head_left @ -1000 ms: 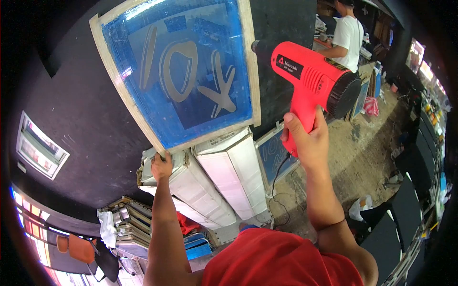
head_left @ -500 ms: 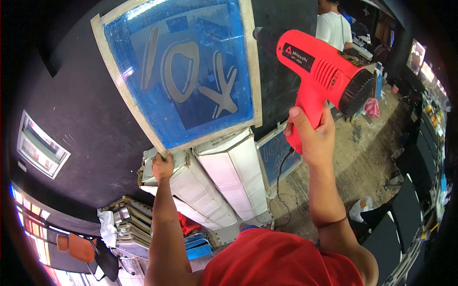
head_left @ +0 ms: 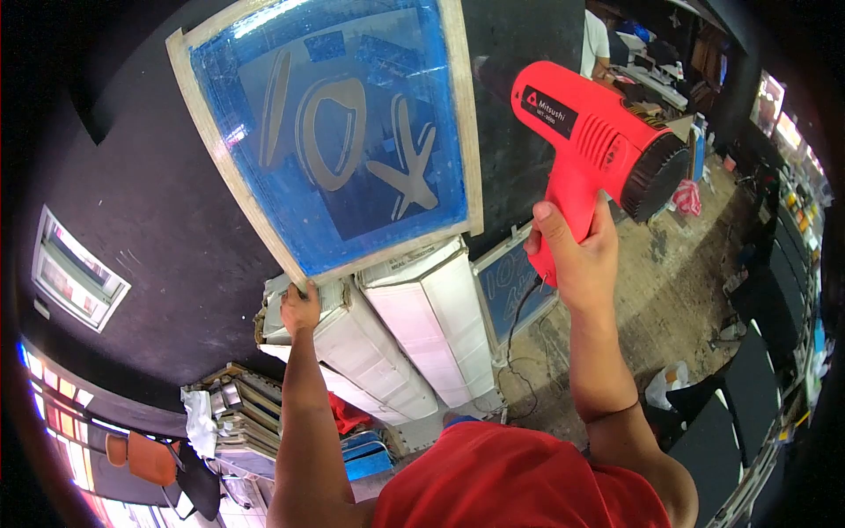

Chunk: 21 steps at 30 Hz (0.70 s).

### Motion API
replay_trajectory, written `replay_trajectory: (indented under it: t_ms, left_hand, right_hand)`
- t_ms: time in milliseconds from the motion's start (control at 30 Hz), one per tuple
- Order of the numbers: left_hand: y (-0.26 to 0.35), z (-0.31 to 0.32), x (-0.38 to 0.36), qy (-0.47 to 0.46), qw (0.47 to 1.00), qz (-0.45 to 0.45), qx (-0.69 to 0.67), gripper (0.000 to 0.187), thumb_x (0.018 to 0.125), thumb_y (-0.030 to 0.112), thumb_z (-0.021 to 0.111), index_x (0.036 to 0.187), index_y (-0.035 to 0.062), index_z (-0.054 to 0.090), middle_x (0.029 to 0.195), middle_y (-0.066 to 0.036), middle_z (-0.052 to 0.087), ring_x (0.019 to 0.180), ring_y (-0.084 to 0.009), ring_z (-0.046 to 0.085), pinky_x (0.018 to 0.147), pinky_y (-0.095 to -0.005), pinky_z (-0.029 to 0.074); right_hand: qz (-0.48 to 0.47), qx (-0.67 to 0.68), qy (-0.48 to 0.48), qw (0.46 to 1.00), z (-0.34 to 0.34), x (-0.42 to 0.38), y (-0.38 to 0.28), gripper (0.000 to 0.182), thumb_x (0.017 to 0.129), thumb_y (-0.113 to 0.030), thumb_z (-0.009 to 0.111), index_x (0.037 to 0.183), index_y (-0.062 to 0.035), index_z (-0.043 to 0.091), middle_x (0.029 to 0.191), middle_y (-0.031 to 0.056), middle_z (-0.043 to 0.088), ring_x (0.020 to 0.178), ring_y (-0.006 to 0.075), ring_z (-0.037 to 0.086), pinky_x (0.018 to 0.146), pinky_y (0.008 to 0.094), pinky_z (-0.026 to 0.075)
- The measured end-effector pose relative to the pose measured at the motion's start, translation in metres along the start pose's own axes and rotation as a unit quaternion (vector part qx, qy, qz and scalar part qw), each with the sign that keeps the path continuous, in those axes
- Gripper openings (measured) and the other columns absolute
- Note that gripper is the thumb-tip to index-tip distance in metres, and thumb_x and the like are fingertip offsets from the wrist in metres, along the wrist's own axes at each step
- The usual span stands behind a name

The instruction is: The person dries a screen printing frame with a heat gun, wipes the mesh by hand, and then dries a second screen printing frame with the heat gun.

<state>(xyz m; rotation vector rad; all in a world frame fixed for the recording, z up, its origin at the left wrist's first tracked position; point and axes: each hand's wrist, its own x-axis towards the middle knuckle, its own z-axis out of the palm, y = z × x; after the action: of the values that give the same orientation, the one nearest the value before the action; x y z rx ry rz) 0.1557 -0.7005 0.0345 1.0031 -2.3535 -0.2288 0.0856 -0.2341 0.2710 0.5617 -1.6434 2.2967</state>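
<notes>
A red heat gun (head_left: 585, 132) with a black nozzle and black rear cap is gripped by its handle in my right hand (head_left: 585, 255). Its nozzle points left, at the right edge of a wood-framed printing screen (head_left: 255, 207). Blue film with clear "10X"-like lettering covers the mesh. The screen stands tilted against the dark wall, its bottom edge on tall white boxes. My left hand (head_left: 300, 308) is closed around its lower left corner, the fingertips partly hidden. A dark cord (head_left: 528, 304) runs down from the heat gun's handle.
Two long white cardboard boxes (head_left: 431, 308) stand below the screen. Another blue screen (head_left: 510, 282) leans beside them. Stacked frames (head_left: 251, 418) sit at lower left. Black panels (head_left: 748, 396) line the right side. A person in a white shirt (head_left: 595, 42) is at the back.
The heat gun has shifted very slightly down and tilted a little. The person at the back has moved left, partly behind the wall edge. My left hand and the screen stay put.
</notes>
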Motion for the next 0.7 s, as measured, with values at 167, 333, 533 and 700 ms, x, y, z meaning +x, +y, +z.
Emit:
replay_trajectory:
  t_ms: [167, 333, 533, 700]
  left_hand:
    - [-0.008, 0.008, 0.003, 0.01, 1.0, 0.011, -0.005, 0.048, 0.09, 0.05, 0.058, 0.103, 0.0036, 0.062, 0.096, -0.025, 0.066, 0.093, -0.0432, 0.064, 0.083, -0.0527, 0.05]
    - [-0.005, 0.006, 0.0, 0.02, 1.0, 0.014, -0.005, 0.048, 0.09, 0.05, 0.059, 0.103, 0.0041, 0.063, 0.094, -0.025, 0.066, 0.091, -0.0437, 0.065, 0.082, -0.0531, 0.051]
    - [-0.01, 0.009, 0.003, -0.009, 1.0, 0.004, -0.004, 0.047, 0.091, 0.05, 0.058, 0.103, 0.0045, 0.061, 0.095, -0.025, 0.066, 0.091, -0.0437, 0.064, 0.082, -0.0535, 0.05]
    - [-0.007, 0.007, 0.003, -0.005, 1.0, 0.002, 0.003, 0.047, 0.091, 0.05, 0.057, 0.102, 0.0041, 0.061, 0.095, -0.024, 0.066, 0.092, -0.0435, 0.064, 0.081, -0.0539, 0.05]
  right_hand:
    - [0.019, -0.013, 0.002, 1.0, -0.004, -0.007, 0.004, 0.025, 0.09, -0.018, 0.075, 0.098, -0.0002, 0.059, 0.074, 0.0033, 0.062, 0.058, 0.0113, 0.059, 0.054, 0.0255, 0.047]
    - [0.052, -0.018, -0.012, 0.998, -0.013, -0.017, 0.02, 0.024, 0.091, -0.018, 0.074, 0.098, -0.0004, 0.06, 0.076, 0.0021, 0.062, 0.058, 0.0101, 0.059, 0.053, 0.0248, 0.046]
    - [0.084, -0.031, -0.02, 0.996, -0.016, -0.029, 0.03, 0.023, 0.091, -0.02, 0.074, 0.098, -0.0022, 0.06, 0.076, 0.0007, 0.062, 0.058, 0.0086, 0.058, 0.052, 0.0236, 0.046]
    - [0.103, -0.038, -0.029, 0.994, -0.02, -0.039, 0.043, 0.022, 0.091, -0.019, 0.073, 0.098, -0.0031, 0.06, 0.075, -0.0001, 0.061, 0.057, 0.0082, 0.057, 0.052, 0.0239, 0.045]
